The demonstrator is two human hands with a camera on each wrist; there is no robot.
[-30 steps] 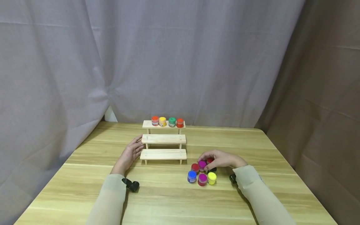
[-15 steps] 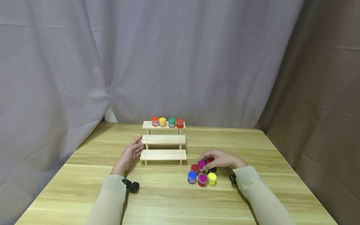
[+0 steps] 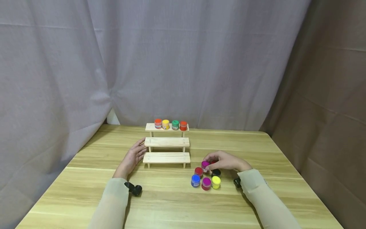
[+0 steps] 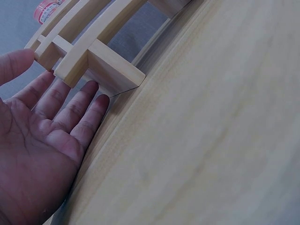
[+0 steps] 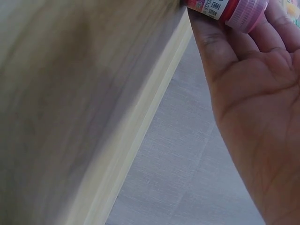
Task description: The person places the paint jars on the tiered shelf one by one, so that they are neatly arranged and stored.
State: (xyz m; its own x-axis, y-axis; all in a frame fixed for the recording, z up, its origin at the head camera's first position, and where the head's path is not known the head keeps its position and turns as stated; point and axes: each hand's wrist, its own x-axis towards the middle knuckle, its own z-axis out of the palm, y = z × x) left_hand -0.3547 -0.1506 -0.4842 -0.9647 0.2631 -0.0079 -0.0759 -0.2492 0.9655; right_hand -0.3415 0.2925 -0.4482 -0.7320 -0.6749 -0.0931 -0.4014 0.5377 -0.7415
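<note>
In the head view my right hand [image 3: 226, 160] pinches a purple-lidded paint jar [image 3: 205, 165] between thumb and fingers, among a cluster of jars. Around it stand a dark red jar [image 3: 198, 172], a blue one [image 3: 195, 180], a second purple one [image 3: 206, 183], a yellow one [image 3: 216, 182] and a black one [image 3: 216, 172]. Another red jar [image 3: 214, 162] is mostly hidden behind the hand; in the right wrist view a pink-lidded jar [image 5: 244, 14] shows by the fingers. My left hand [image 4: 47, 136] has its fingers extended at the left end of a three-tier wooden rack [image 3: 166, 157].
On the rack's top tier stand an orange-red jar [image 3: 158, 124], a yellow jar [image 3: 166, 124], a green jar [image 3: 175, 125] and another red jar [image 3: 183, 126]. The wooden table [image 3: 171, 203] reaches back to a grey curtain [image 3: 186, 63].
The purple-lidded jar in my right hand has risen slightly, and more of the black jar shows beneath the hand. My left hand keeps its place at the rack.
</note>
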